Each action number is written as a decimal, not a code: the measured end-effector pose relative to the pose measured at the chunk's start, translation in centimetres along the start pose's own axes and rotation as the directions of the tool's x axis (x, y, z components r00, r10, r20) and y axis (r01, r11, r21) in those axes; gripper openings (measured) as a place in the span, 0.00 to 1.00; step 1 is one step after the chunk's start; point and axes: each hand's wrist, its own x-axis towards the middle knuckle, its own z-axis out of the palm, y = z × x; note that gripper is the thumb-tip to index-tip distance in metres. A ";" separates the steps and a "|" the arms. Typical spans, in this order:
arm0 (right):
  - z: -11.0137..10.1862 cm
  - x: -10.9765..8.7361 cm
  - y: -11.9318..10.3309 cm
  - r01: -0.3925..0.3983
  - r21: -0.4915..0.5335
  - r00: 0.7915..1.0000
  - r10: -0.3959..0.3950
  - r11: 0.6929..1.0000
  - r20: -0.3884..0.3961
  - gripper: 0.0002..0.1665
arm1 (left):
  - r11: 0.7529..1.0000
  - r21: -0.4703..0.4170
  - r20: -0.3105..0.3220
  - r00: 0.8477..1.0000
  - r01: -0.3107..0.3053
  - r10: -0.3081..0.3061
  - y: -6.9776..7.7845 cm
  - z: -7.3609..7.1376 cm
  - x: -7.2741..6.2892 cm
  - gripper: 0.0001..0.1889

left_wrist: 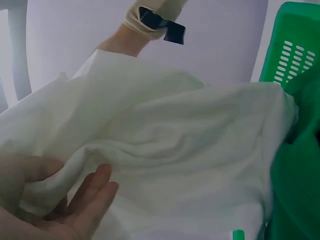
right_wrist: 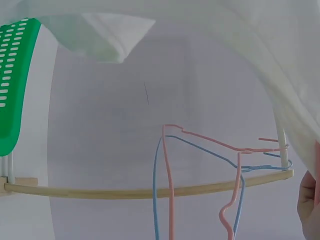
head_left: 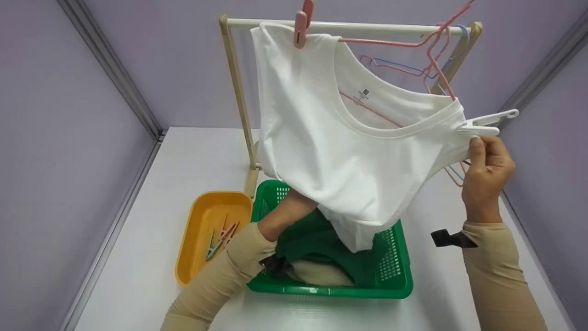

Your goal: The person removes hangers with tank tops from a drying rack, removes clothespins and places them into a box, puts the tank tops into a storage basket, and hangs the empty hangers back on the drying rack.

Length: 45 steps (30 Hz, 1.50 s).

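A white sleeveless top (head_left: pixel 312 115) hangs on a pink hanger (head_left: pixel 386 42). A pink clothespin (head_left: pixel 300 30) clips one shoulder, and a white clothespin (head_left: pixel 482 125) clips the other. Just below the white clothespin, my right hand (head_left: pixel 490 168) pinches the top's edge between thumb and fingers. My left hand (left_wrist: pixel 75 210) has gone in behind the lower part of the top, so the head view hides its fingers. In the left wrist view it holds a fold of the white cloth between thumb and fingers.
A green basket (head_left: pixel 330 291) with dark green and beige cloth stands below. Left of it, a yellow tray (head_left: pixel 183 257) holds several clothespins (head_left: pixel 223 239). Behind is a rack with a white bar (head_left: pixel 262 22) and wooden posts (head_left: pixel 239 92); pink and blue hangers (right_wrist: pixel 200 145) hang at its right end.
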 end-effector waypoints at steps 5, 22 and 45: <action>-0.1 0.6 -0.6 -0.016 0.051 0.999 0.018 0.999 -0.034 0.12 | 0.998 0.009 0.155 0.986 0.056 -0.057 2.5 -2.5 -1.7 0.27; -1.2 0.0 -0.4 0.025 0.063 1.000 -0.025 0.998 0.004 0.06 | 0.922 -0.008 -0.056 0.920 0.388 -0.388 -4.0 -6.1 -0.3 0.33; -1.2 -0.6 -0.8 0.003 0.084 0.998 -0.008 0.996 0.060 0.10 | 0.966 -0.177 -0.062 0.978 0.186 -0.200 -3.7 -5.5 2.2 0.29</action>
